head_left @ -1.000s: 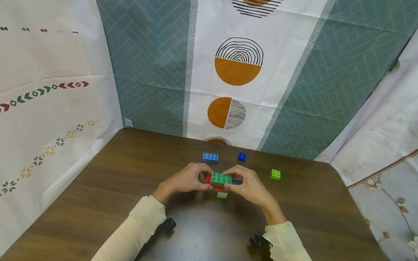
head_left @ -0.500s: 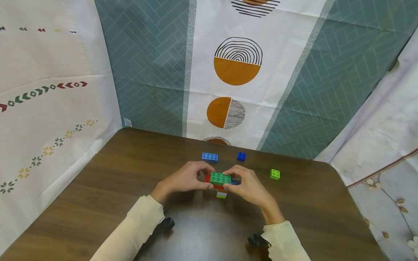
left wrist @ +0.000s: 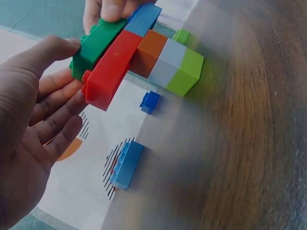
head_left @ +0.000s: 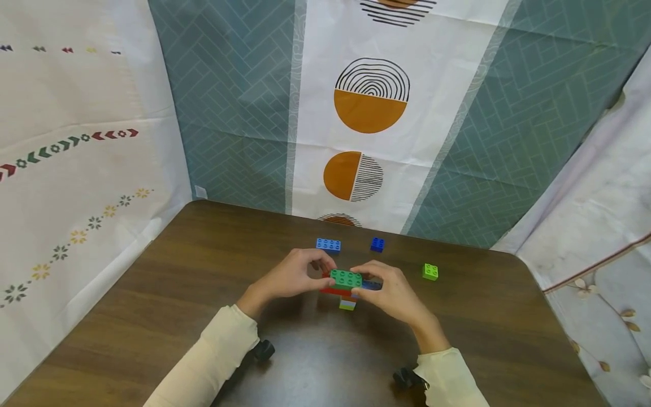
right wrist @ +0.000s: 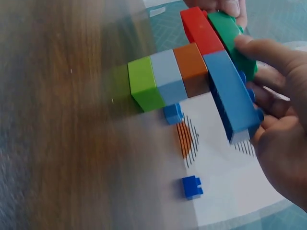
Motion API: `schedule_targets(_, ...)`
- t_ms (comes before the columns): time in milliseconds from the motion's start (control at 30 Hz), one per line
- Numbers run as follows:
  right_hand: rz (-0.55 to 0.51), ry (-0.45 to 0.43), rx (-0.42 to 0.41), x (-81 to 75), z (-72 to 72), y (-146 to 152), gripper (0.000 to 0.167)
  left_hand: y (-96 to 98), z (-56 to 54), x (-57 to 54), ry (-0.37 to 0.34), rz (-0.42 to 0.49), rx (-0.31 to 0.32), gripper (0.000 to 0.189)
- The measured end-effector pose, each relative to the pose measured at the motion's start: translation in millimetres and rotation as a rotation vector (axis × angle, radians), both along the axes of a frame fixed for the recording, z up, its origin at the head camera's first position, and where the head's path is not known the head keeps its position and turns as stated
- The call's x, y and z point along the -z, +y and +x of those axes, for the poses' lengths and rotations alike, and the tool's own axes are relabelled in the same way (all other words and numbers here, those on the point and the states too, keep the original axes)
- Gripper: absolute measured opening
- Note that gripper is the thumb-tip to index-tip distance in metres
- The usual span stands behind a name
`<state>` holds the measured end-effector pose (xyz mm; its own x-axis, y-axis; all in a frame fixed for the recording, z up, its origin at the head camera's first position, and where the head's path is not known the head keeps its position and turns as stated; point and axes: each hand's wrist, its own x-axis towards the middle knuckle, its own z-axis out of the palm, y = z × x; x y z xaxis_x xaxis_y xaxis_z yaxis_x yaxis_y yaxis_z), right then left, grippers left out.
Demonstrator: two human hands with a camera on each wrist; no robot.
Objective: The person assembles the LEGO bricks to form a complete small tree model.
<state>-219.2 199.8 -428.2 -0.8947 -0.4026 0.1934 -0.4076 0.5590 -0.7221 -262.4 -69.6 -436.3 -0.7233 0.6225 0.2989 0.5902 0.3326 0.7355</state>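
Green brick (head_left: 346, 279): likely light, stiff; take long sides. Right hand (head_left: 394, 291) pinches it; left hand (head_left: 291, 277) relaxed, thumb touching.

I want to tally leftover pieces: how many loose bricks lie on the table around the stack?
3: a light-blue brick beyond the stack, a dark-blue brick right of it, and a lime brick farther right. Others may be hidden.

Head view high, facing forward-down; wrist views close, sharing brick stack (left wrist: 147, 53).
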Motion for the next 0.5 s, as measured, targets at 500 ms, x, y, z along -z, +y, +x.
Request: schedule_targets(500, -0.051, -0.041, -0.072, 0.0, -2.0, 8.6, 0.032, 1.5, 2.2, -1.7, -0.086, 0.029, -0.003, 0.024)
